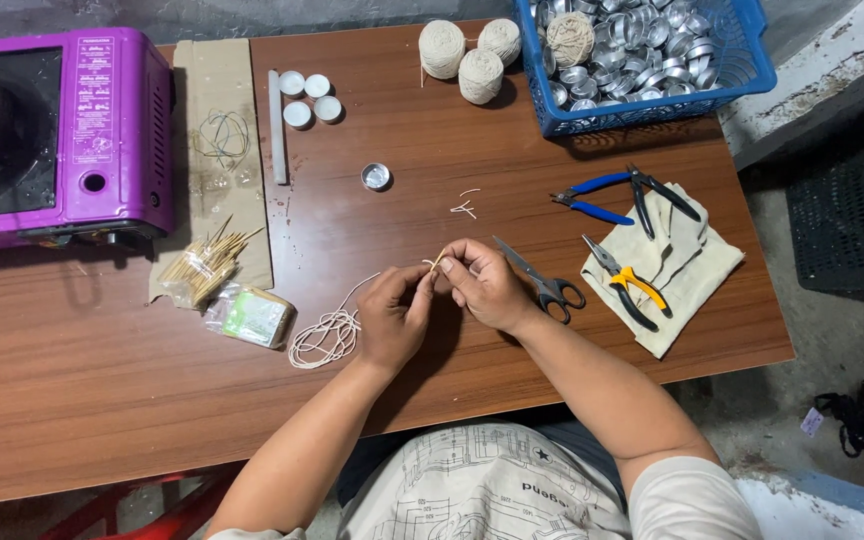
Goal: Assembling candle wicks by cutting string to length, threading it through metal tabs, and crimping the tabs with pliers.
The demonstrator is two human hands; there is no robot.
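Near the table's [572, 400] front edge, the left hand [392, 318] and right hand [485, 285] pinch thin white string [324, 335] – light, limp, best gripped by fingertips close to its free end.

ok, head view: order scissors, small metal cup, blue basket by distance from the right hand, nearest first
From the right hand:
1. scissors, just to its right on the table.
2. small metal cup, up and left of it.
3. blue basket, far top right corner.
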